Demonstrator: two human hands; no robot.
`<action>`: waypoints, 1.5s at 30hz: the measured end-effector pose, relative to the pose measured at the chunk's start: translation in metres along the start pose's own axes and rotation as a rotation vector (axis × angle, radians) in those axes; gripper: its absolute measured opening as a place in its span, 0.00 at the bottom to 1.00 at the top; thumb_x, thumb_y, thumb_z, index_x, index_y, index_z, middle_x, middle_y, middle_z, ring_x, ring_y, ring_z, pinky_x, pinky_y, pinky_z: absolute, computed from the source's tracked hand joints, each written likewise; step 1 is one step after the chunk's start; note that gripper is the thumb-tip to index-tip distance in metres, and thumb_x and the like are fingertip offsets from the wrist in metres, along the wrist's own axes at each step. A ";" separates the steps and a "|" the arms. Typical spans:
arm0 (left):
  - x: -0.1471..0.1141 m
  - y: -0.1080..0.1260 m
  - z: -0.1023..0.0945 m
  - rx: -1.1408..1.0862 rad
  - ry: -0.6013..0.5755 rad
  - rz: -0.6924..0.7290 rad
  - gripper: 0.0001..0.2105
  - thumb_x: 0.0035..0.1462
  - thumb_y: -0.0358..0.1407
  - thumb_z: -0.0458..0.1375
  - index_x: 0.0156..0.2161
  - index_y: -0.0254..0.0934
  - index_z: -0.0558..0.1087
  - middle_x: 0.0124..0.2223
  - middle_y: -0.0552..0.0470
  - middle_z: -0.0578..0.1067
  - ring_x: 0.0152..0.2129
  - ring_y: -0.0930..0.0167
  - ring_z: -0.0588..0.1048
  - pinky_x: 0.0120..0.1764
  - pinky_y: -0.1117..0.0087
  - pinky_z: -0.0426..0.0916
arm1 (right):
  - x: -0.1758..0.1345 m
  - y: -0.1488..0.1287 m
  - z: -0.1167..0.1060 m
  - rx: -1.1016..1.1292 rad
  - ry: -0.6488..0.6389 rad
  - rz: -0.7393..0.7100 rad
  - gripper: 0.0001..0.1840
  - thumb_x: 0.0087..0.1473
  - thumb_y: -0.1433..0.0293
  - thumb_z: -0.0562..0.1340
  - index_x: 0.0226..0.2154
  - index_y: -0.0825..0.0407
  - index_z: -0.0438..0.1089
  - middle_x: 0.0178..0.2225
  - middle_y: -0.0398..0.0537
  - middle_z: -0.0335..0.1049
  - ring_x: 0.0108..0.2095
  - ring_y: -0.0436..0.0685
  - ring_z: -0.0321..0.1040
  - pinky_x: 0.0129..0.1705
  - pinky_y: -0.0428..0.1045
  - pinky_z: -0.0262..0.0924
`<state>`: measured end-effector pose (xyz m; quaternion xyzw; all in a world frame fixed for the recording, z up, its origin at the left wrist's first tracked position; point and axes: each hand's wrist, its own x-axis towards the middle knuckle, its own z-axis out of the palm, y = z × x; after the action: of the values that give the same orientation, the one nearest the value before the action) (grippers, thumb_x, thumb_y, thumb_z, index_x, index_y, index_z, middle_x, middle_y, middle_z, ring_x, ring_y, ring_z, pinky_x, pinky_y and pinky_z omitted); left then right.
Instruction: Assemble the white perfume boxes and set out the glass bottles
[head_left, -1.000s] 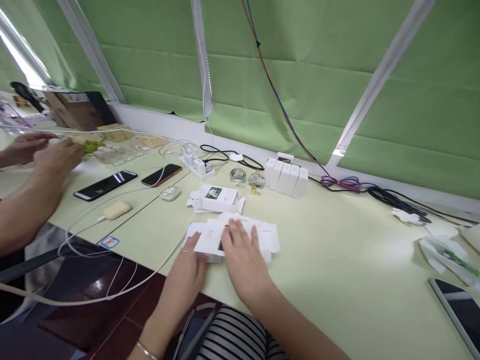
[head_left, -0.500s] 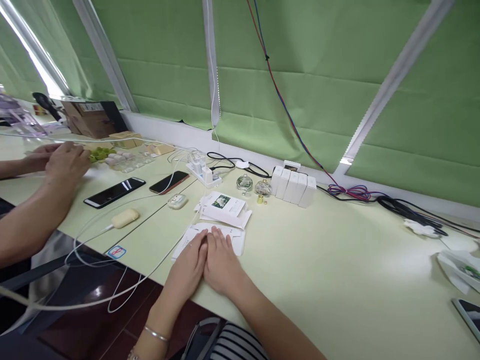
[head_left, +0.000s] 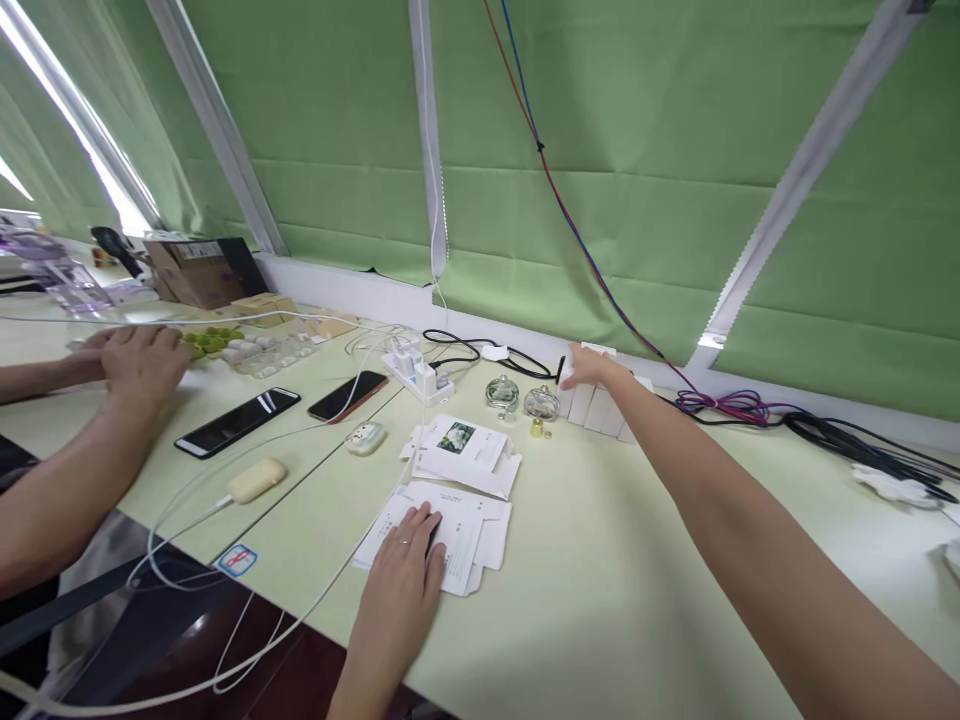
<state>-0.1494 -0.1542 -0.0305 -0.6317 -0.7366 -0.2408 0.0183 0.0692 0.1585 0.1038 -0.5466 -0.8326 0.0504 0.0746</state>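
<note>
My left hand (head_left: 405,565) lies with its fingers stretched out on a flattened white carton (head_left: 461,545) near the table's front edge. Beyond it is another opened-out white carton (head_left: 480,452) with a flower picture on it. My right arm reaches to the back of the table. There my right hand (head_left: 589,368) grips the top of the leftmost white box (head_left: 567,400) in a row of upright white boxes (head_left: 604,410); some of its fingers are hidden. Two round glass perfume bottles (head_left: 502,391) (head_left: 541,403) stand left of the row, with a small gold cap (head_left: 537,428) in front.
A power strip (head_left: 420,375) with plugs, two phones (head_left: 238,422) (head_left: 348,396) and earphone cases (head_left: 257,480) (head_left: 365,438) lie to the left. A white cable (head_left: 315,605) crosses the front. Another person's hands (head_left: 142,360) rest at far left. Cable coils (head_left: 825,435) lie at back right.
My hands, together on the flattened carton before, have come apart. The right moved forward and right to the white boxes. The left stays on the carton. The view has shifted a little.
</note>
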 end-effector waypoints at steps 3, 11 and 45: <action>-0.001 0.000 -0.001 0.013 -0.006 0.000 0.20 0.60 0.41 0.42 0.51 0.34 0.67 0.56 0.44 0.66 0.55 0.60 0.63 0.54 0.52 0.61 | 0.001 -0.011 -0.007 0.006 0.005 -0.042 0.36 0.32 0.66 0.70 0.45 0.62 0.63 0.44 0.59 0.64 0.46 0.63 0.62 0.47 0.52 0.56; 0.000 -0.003 0.002 0.010 0.044 0.030 0.20 0.59 0.41 0.43 0.52 0.34 0.66 0.56 0.44 0.66 0.55 0.60 0.62 0.54 0.53 0.61 | -0.095 -0.006 -0.102 0.033 0.199 -0.191 0.41 0.44 0.59 0.62 0.56 0.61 0.50 0.51 0.61 0.51 0.48 0.61 0.57 0.46 0.49 0.57; 0.022 0.180 0.029 -1.085 -0.686 -0.039 0.10 0.56 0.36 0.47 0.41 0.35 0.65 0.35 0.51 0.72 0.33 0.70 0.70 0.39 0.68 0.65 | -0.313 0.047 0.073 0.301 0.004 -0.120 0.40 0.37 0.64 0.61 0.54 0.59 0.55 0.52 0.59 0.61 0.52 0.65 0.55 0.54 0.61 0.49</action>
<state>0.0231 -0.1078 0.0109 -0.5787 -0.4856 -0.3635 -0.5451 0.2209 -0.1102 0.0029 -0.4785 -0.8467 0.1689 0.1604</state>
